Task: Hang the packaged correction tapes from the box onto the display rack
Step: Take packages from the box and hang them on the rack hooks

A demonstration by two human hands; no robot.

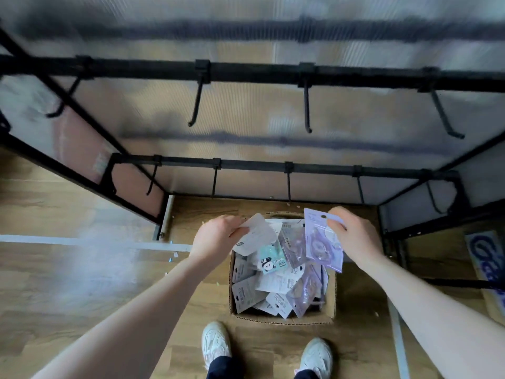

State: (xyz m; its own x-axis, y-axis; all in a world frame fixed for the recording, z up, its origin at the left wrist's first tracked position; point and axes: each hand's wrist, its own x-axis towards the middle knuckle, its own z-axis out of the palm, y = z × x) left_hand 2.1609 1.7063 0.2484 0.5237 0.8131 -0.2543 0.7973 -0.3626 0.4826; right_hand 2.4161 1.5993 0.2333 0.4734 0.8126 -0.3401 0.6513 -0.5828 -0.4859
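Hands (216, 237) (355, 239) each pinch a packet (257, 236) (322, 239) above the box (330, 299).

Upper rack bar (273, 30) blurred.

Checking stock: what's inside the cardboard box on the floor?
The cardboard box holds a loose pile of packaged correction tapes, white, purple and one teal panda pack. Lower layers and the bottom are covered.

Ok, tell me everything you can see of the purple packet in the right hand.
The purple packet is a flat, glossy plastic-looking pouch, pale lilac, with a round shape showing through its front and a dark hang hole near its top edge. It hangs roughly upright, slightly tilted, above the cardboard box. The right hand pinches its upper right part, thumb on the front. Its print is too blurred to read.
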